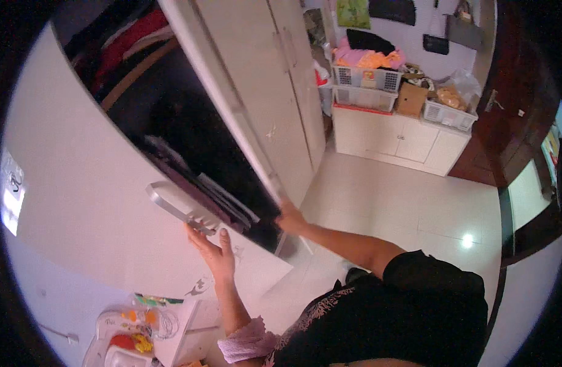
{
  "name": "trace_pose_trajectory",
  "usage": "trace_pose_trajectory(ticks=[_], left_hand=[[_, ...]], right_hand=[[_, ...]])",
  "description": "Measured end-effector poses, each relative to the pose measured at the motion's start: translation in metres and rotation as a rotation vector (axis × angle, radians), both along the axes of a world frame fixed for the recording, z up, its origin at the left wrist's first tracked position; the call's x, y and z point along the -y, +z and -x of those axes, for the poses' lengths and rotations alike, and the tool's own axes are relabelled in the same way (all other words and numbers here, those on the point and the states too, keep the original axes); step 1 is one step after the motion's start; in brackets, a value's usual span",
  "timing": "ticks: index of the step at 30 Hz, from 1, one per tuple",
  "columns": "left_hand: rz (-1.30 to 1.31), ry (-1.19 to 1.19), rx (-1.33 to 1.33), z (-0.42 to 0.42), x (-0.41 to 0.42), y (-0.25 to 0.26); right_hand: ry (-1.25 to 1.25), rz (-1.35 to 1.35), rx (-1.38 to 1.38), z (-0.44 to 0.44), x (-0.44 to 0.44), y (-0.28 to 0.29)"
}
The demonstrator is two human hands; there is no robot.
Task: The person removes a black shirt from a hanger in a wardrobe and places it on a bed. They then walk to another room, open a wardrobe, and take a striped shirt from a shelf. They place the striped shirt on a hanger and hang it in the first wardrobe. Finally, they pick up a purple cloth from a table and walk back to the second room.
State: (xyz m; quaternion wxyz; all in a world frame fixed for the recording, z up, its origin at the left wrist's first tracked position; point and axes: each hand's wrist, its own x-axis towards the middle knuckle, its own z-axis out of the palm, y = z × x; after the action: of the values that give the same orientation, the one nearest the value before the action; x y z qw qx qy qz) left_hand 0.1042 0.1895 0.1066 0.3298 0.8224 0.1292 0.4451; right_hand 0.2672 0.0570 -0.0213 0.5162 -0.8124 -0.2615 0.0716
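Note:
I face a wardrobe with a pale door (102, 183) standing open on the left. A long light-coloured handle (175, 202) is on that door, and the fingers of my left hand (219, 259) curl around its lower end. A pink cloth (246, 341) is wrapped around my left forearm. My right hand (290, 218), slightly blurred, grips the edge of another wardrobe panel (244, 128); its fingertips are partly hidden. Between the two lies the dark interior, with red hanging clothes (132, 39) above and flat grey-edged items (228, 197) low down.
At the back, a low white cabinet (386, 133) bears plastic baskets (365, 80), a cardboard box (410, 98) and cloth. A dark wooden door (482, 151) stands at right. Bottom left, a shelf unit (184, 330) adjoins a clear container (111, 321). The floor (377, 197) is pale tile.

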Motion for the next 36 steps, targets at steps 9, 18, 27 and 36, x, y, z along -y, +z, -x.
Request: trace_pose_trajectory(ticks=[9,18,27,36], left_hand=[[0.141,-0.02,0.107,-0.058,-0.072,-0.03],[0.381,-0.05,0.214,-0.05,0.049,-0.067],[0.628,-0.62,-0.093,-0.077,0.349,-0.072],[0.25,-1.521,-0.49,-0.085,0.694,-0.059]], right_hand=[[0.341,0.037,0.178,-0.006,-0.06,-0.02],[0.88,0.478,0.626,0.0,0.079,-0.149],[0.554,0.278,-0.305,0.09,0.448,-0.285],[-0.208,0.337,-0.458,0.186,0.719,-0.172]])
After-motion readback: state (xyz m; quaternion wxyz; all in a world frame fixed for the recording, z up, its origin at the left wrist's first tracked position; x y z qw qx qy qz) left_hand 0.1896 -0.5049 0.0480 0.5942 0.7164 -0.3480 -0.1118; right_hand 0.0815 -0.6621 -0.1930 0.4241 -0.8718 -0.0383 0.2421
